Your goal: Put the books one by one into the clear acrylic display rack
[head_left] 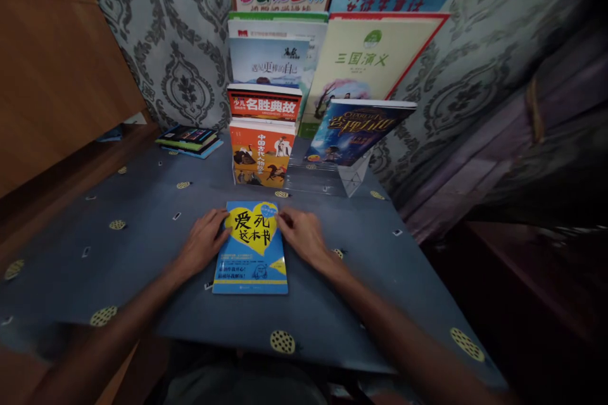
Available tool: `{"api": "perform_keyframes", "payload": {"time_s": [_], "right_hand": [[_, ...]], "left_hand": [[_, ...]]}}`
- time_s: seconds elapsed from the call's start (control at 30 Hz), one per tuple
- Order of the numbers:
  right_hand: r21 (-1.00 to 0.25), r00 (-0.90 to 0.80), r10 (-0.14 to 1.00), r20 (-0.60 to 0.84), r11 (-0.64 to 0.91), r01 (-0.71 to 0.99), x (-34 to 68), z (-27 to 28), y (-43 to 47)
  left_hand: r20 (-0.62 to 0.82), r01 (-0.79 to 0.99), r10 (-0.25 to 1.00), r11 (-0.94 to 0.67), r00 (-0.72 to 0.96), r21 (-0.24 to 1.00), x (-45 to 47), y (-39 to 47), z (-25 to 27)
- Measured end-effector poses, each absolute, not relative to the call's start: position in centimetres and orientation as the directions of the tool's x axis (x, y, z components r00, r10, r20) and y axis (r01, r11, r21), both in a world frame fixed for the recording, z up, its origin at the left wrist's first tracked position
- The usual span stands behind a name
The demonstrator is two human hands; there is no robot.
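Note:
A blue book (249,272) with a yellow heart on its cover lies on the table in front of me. My left hand (205,239) holds its left edge near the top, with the thumb over the cover. On the opposite edge, my right hand (304,235) grips the upper corner between bent fingers. Beyond the book, a clear display stand (354,176) bears a dark blue book (358,130) at a slant. An orange book (263,152) stands left of that one, at the front of a stepped row.
Behind are a red-banner book (264,103), a pale green book (370,63) and taller books at the wall. A small stack of books (187,139) lies at the back left. Patterned wallpaper (187,79), a wooden panel (61,76) and a curtain (494,145) border the blue table (156,215).

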State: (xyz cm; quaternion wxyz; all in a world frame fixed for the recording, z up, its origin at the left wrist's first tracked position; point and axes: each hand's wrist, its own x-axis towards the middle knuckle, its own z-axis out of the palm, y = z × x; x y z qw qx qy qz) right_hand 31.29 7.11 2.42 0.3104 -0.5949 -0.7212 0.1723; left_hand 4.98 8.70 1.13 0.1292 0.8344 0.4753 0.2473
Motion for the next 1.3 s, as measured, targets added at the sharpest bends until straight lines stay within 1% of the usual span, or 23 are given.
{"api": "perform_keyframes", "payload": {"time_s": [0.07, 0.1, 0.13, 0.2, 0.27, 0.37, 0.5, 0.6, 0.7, 0.8, 0.97, 1.1, 1.2, 1.3], "right_hand": [[-0.563, -0.31, 0.89, 0.334, 0.452, 0.692, 29.2, 2.7, 7.3], [-0.546, -0.423, 0.834, 0.353, 0.551, 0.631, 27.9, 2.8, 7.6], [-0.537, -0.51, 0.783, 0.356, 0.618, 0.574, 26.5, 2.7, 8.0], [-0.533, -0.605, 0.733, 0.31, 0.661, 0.528, 23.9, 2.5, 8.8], [-0.532, -0.622, 0.743, 0.245, 0.64, 0.554, 22.1, 2.2, 9.7], [-0.525, -0.61, 0.767, 0.198, 0.609, 0.594, 21.2, 1.8, 10.4], [-0.53, -0.596, 0.773, 0.216, 0.606, 0.593, 22.8, 1.3, 10.6], [-0.542, -0.548, 0.808, 0.215, 0.566, 0.621, 24.9, 0.9, 10.8], [-0.583, -0.467, 0.859, 0.21, 0.494, 0.645, 27.6, 0.4, 11.0], [-0.663, -0.373, 0.901, 0.22, 0.419, 0.62, 30.3, 0.0, 10.9], [-0.816, -0.264, 0.935, 0.238, 0.34, 0.467, 32.9, 0.0, 10.4], [-0.911, -0.198, 0.951, 0.239, 0.29, 0.294, 33.0, -0.1, 10.9], [-0.966, -0.156, 0.967, 0.201, 0.223, 0.135, 32.9, -0.3, 11.5], [-0.984, -0.145, 0.975, 0.17, 0.174, 0.02, 32.9, -0.3, 11.7]], "left_hand": [[0.3, 0.744, 0.861, -0.507, 0.41, 0.435, 4.9, 8.6, 0.4], [0.308, 0.749, 0.86, -0.507, 0.407, 0.426, 4.8, 8.5, 0.1], [0.314, 0.749, 0.856, -0.513, 0.41, 0.42, 4.7, 8.5, -0.2], [0.325, 0.738, 0.844, -0.532, 0.426, 0.415, 4.5, 8.5, -0.5], [0.339, 0.719, 0.83, -0.555, 0.443, 0.419, 4.3, 8.6, -0.5], [0.347, 0.705, 0.816, -0.576, 0.462, 0.415, 4.3, 8.6, -0.4], [0.325, 0.741, 0.825, -0.56, 0.461, 0.371, 4.5, 8.5, -0.3], [0.323, 0.769, 0.843, -0.529, 0.429, 0.358, 4.7, 8.3, -0.2], [0.299, 0.783, 0.855, -0.512, 0.424, 0.354, 4.8, 8.2, -0.1], [0.301, 0.781, 0.851, -0.518, 0.43, 0.348, 4.7, 8.2, 0.0], [0.334, 0.768, 0.833, -0.542, 0.44, 0.34, 4.5, 8.6, -0.1], [0.334, 0.749, 0.804, -0.587, 0.493, 0.308, 4.9, 9.6, 0.1], [0.274, 0.731, 0.779, -0.625, 0.563, 0.275, 5.8, 10.8, 0.6], [0.183, 0.713, 0.752, -0.659, 0.633, 0.239, 7.4, 11.9, 1.0]]}}
